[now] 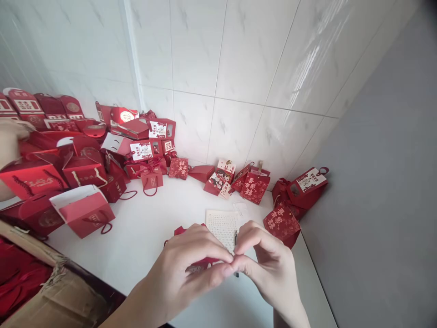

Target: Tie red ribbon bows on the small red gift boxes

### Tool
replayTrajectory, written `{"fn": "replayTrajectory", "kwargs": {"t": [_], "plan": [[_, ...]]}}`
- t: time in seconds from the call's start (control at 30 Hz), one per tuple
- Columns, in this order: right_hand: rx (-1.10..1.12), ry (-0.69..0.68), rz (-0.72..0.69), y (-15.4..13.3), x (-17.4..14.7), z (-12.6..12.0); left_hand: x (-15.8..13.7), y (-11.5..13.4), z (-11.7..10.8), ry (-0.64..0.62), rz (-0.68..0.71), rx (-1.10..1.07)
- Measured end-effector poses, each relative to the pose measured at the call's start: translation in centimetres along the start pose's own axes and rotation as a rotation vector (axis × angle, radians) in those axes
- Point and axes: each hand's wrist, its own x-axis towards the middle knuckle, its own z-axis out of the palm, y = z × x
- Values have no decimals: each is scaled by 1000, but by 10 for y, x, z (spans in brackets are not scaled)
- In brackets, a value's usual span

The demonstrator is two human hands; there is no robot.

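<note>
My left hand [194, 259] and my right hand [268, 264] are raised over the white table, thumbs and forefingers pinched. Their fingertips meet at the middle, and whatever lies between them is too small or hidden to make out. Behind my left hand a red item [180, 231] shows in part, mostly covered by the fingers. Just beyond the hands lies a sheet of handwritten paper [220, 223]. A dark pen [236, 237] sits beside it, partly hidden by my right hand.
Many red gift boxes [83, 168] crowd the left side. Other small red boxes [255, 187] line the tiled wall and the right edge, by a grey panel [375, 182]. Another person's hand [10, 141] reaches in at far left. A cardboard box [68, 296] holds red material.
</note>
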Motion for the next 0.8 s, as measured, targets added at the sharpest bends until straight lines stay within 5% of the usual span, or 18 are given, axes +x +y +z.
{"fn": "replayTrajectory", "kwargs": {"t": [0.4, 0.6, 0.8], "plan": [[-71, -54, -74, -2, 1, -3, 6, 3, 1, 32, 163, 27], [-103, -89, -97, -7, 4, -4, 7, 3, 8, 144, 245, 45], [-163, -89, -114, -12, 3, -21, 28, 10, 9, 7, 352, 193]]}}
